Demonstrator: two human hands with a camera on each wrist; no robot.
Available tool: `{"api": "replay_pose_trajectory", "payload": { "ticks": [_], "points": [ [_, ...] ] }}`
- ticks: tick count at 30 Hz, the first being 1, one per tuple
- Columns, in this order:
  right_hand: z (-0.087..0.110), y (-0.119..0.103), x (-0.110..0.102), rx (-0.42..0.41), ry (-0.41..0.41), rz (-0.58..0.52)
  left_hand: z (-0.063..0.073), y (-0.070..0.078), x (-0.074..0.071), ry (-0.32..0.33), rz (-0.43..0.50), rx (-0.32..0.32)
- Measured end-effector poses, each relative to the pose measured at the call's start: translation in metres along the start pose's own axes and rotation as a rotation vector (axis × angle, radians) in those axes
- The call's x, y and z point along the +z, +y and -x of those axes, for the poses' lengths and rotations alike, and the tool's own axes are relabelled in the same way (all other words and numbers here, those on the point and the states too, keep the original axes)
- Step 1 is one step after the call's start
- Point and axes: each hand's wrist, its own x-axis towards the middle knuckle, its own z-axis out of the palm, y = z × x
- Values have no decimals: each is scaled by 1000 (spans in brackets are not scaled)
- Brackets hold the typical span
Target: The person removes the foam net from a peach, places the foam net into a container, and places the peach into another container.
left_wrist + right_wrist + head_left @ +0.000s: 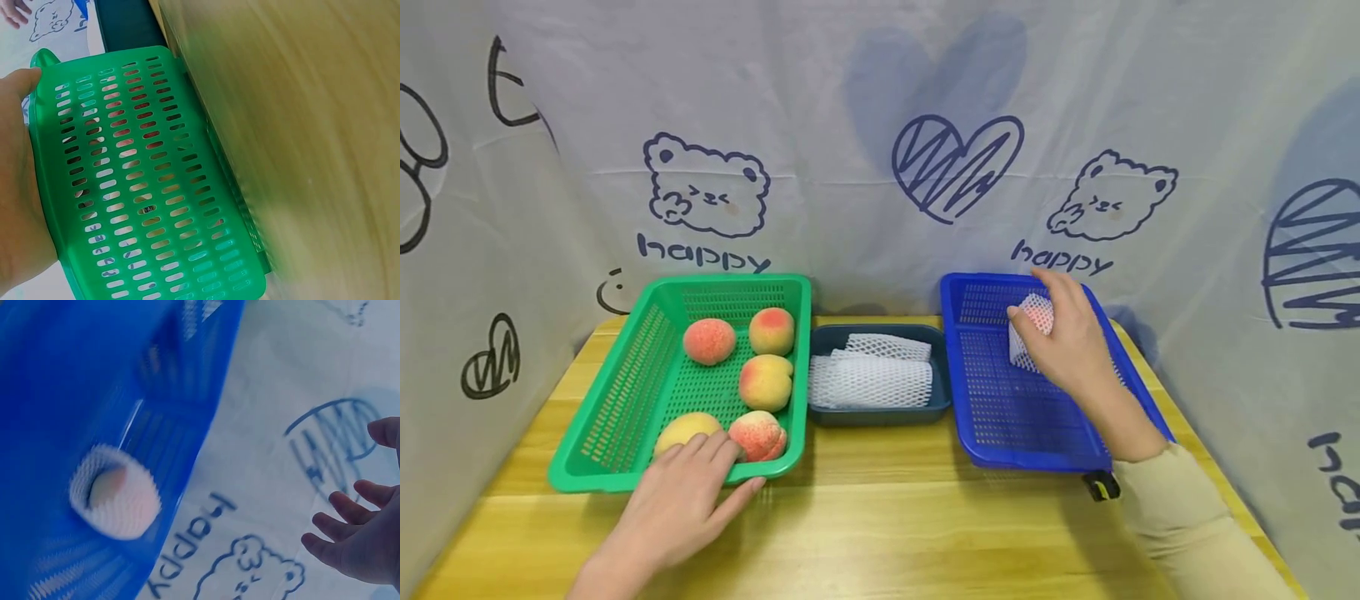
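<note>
Over the blue basket (1037, 446) my right hand (1069, 342) is spread, thumb and fingers apart. Below it, a peach in a white foam net sleeve (134, 506) lies in the basket; the right wrist view shows the fingers away from it. My left hand (685, 496) reaches over the near rim of the green basket (602, 481), thumb outside. Its fingers lie by a yellow peach (685, 428) and a red-speckled peach (758, 436), their tips partly hidden. In the left wrist view, the hand lies along the basket's rim.
Between the baskets stands a dark teal tray (880, 417) holding several white foam net sleeves (880, 379). More peaches (766, 382) lie in the green basket. A printed cloth (850, 167) hangs behind and at both sides of the wooden table (880, 533).
</note>
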Motion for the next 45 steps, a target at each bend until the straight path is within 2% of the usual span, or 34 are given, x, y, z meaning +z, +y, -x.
{"api": "replay_pose_trajectory", "payload": {
  "ticks": [5,10,19,24,30,35,45],
  "points": [
    [-21,28,-3,83,-123,68,0,1,-1,-16,3,-10],
    [-40,63,5,195,-221,101,-1,2,0,-24,6,-17],
    [-53,115,23,314,-365,169,-1,1,3,-24,-4,-4],
    [-58,130,35,355,-436,180,-1,1,3,-25,-6,-9],
    [-58,135,50,333,-538,201,-1,0,3,-25,-5,-7],
    [-58,137,60,333,-532,162,0,-1,3,-21,-15,-15],
    [-52,156,73,386,-429,18,2,-1,-1,-12,-12,-14]
  ]
}}
